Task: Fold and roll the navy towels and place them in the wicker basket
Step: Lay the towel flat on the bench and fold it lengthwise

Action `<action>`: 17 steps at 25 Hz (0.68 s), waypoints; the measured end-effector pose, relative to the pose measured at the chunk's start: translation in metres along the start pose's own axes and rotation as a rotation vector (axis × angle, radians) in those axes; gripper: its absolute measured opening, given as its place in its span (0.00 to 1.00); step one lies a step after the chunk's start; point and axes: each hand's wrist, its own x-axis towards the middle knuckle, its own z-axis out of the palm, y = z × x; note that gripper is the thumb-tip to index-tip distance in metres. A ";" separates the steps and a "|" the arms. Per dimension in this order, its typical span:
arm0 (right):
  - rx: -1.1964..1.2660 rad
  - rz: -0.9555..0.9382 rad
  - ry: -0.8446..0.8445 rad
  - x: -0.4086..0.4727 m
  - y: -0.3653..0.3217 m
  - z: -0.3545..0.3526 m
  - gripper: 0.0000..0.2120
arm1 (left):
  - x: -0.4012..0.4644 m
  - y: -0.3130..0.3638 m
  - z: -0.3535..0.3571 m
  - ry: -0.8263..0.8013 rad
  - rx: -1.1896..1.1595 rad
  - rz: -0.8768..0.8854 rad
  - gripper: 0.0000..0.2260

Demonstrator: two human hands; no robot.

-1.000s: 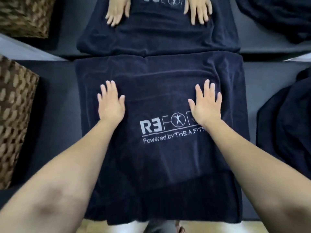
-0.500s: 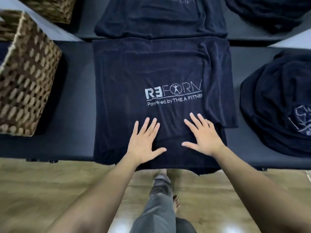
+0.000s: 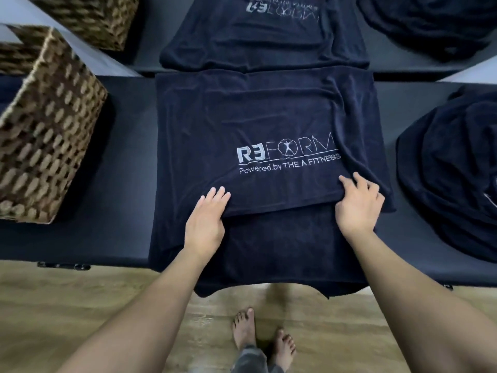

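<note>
A navy terry towel (image 3: 258, 125) lies spread on the dark table (image 3: 126, 146), its near edge overhanging. The left hand (image 3: 205, 222) and right hand (image 3: 359, 205) each grip its folded upper layer's edge. White print reads "REFORM, Powered by THE A FITNESS". A brown wicker basket (image 3: 45, 130) stands left.

Dark table (image 3: 129, 168), wooden floor (image 3: 80, 300) (bare feet (image 3: 262, 335) below).

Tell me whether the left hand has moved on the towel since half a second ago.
Yes. The left hand went leftward, away from under the logo toward the towel's left side, and now grips the top layer's near edge.
</note>
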 end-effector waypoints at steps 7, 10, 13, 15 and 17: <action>0.566 -0.357 0.375 -0.076 -0.023 -0.103 0.31 | -0.049 0.025 -0.101 0.298 -0.355 0.120 0.33; 0.106 -0.557 0.163 -0.156 0.020 -0.073 0.29 | -0.141 -0.014 -0.079 0.023 -0.047 0.299 0.30; -0.074 -0.312 -0.131 -0.187 0.053 -0.037 0.42 | -0.177 -0.043 -0.055 -0.145 0.106 -0.026 0.33; 0.043 -0.021 -0.176 -0.184 0.044 -0.029 0.41 | -0.167 -0.033 -0.047 -0.100 0.008 -0.524 0.36; 0.159 0.065 -0.199 -0.189 0.035 -0.028 0.40 | -0.162 -0.019 -0.040 -0.108 -0.204 -0.791 0.37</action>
